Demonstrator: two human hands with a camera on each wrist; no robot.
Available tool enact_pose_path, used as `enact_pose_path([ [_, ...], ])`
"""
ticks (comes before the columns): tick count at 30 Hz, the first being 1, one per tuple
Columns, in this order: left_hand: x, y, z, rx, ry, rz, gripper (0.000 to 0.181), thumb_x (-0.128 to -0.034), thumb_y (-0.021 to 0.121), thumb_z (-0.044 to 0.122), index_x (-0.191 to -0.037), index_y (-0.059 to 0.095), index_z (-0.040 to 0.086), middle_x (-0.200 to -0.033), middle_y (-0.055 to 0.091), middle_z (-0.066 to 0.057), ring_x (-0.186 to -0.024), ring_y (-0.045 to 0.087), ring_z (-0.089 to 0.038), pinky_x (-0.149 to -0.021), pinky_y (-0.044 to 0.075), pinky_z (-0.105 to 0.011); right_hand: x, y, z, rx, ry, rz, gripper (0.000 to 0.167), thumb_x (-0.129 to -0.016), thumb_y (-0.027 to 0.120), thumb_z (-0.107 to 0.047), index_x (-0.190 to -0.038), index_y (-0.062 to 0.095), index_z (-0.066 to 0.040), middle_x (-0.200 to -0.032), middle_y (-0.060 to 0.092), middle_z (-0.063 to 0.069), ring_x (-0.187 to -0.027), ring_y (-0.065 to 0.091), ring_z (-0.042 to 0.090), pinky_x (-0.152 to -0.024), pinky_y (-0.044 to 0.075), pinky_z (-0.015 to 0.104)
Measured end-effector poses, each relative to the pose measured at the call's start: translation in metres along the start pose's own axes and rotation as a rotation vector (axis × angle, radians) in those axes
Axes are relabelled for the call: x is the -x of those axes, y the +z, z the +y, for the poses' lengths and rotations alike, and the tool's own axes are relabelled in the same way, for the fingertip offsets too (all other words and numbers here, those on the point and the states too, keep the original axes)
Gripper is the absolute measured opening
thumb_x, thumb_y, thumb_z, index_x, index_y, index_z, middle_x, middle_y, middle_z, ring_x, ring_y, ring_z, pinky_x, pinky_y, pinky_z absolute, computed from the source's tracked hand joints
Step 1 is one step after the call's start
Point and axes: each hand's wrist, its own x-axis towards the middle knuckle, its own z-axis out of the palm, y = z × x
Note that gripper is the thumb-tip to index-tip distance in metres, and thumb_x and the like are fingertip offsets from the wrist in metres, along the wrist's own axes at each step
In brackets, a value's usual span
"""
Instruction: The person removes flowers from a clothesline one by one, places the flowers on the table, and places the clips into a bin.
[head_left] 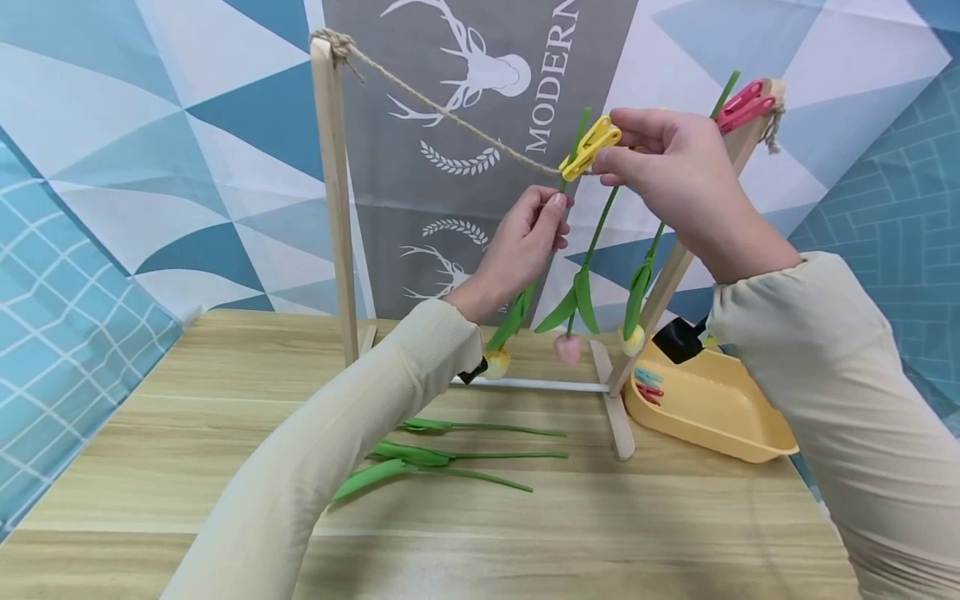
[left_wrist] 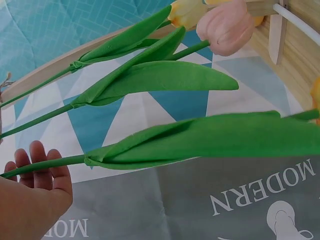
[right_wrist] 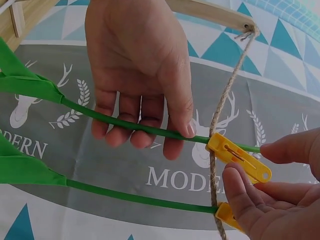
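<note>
My left hand point(head_left: 521, 242) pinches the green stem of a yellow tulip point(head_left: 497, 363) between thumb and fingers; the bloom hangs downward. A yellow clothespin point(right_wrist: 239, 157) clips the stem's upper end to a twine line point(right_wrist: 220, 115). Around that clothespin are the parted thumb and fingers of my right hand point(head_left: 667, 158), their tips close beside it. A pink tulip point(head_left: 567, 348) hangs upside down to the right, its stem in another yellow clothespin point(right_wrist: 229, 216). Farther right hangs a pale yellow tulip point(head_left: 633, 340), near a red clothespin point(head_left: 745, 107) at the line's end.
Wooden posts point(head_left: 337, 200) carry the twine, with a white rod point(head_left: 536, 385) low between them. Several tulip stems point(head_left: 472, 456) lie on the wooden table point(head_left: 450, 550), their blooms behind my left sleeve. A yellow tray point(head_left: 720, 408) at right holds blue and red clothespins point(head_left: 648, 385).
</note>
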Motion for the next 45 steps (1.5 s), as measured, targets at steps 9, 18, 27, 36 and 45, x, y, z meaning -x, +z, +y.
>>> enact_pose_path([
  [9,-0.004,0.006,0.003,0.038,0.011,-0.004,0.025,-0.1021,0.035,0.021,-0.111,0.049,0.002,-0.082,0.047,-0.007,-0.069,0.050,-0.018,-0.064,0.046,-0.022,-0.002,-0.001,-0.001,-0.006,0.002,-0.002,0.058,-0.089,0.062,-0.026,-0.142,0.040,-0.015,-0.128,0.056,0.008,-0.097,0.063,0.009,-0.078,0.049,0.011],
  [18,-0.004,0.007,0.005,0.041,0.015,-0.001,0.025,-0.1027,0.032,0.019,-0.110,0.048,0.001,-0.080,0.043,-0.006,-0.064,0.043,-0.016,-0.059,0.038,-0.021,-0.003,-0.002,-0.002,-0.014,0.013,0.008,0.056,-0.090,0.061,-0.027,-0.141,0.042,-0.014,-0.130,0.055,0.009,-0.088,0.064,0.005,-0.076,0.049,0.010],
  [27,-0.006,0.010,0.009,0.059,0.054,0.003,0.022,-0.1027,0.031,0.016,-0.107,0.047,0.000,-0.079,0.042,-0.002,-0.066,0.041,-0.014,-0.063,0.036,-0.019,-0.003,-0.006,-0.001,-0.083,0.004,0.040,0.050,-0.087,0.064,-0.024,-0.134,0.050,-0.009,-0.119,0.061,0.006,-0.085,0.067,0.009,-0.072,0.050,0.011],
  [36,-0.005,0.010,0.013,-0.023,0.051,0.006,0.022,-0.1028,0.030,0.016,-0.103,0.048,0.002,-0.078,0.037,-0.002,-0.071,0.038,-0.014,-0.068,0.033,-0.020,-0.003,-0.011,0.000,-0.172,0.004,0.064,0.052,-0.078,0.073,-0.024,-0.124,0.059,-0.005,-0.106,0.067,0.004,-0.079,0.069,0.010,-0.071,0.051,0.013],
  [45,-0.003,0.007,0.016,-0.131,0.041,-0.016,0.022,-0.1032,0.028,0.019,-0.100,0.045,0.005,-0.085,0.036,-0.002,-0.079,0.039,-0.016,-0.073,0.032,-0.020,-0.001,-0.012,0.002,-0.224,-0.027,0.061,0.052,-0.074,0.076,-0.023,-0.119,0.061,-0.002,-0.099,0.067,0.004,-0.078,0.069,0.012,-0.071,0.052,0.015],
])
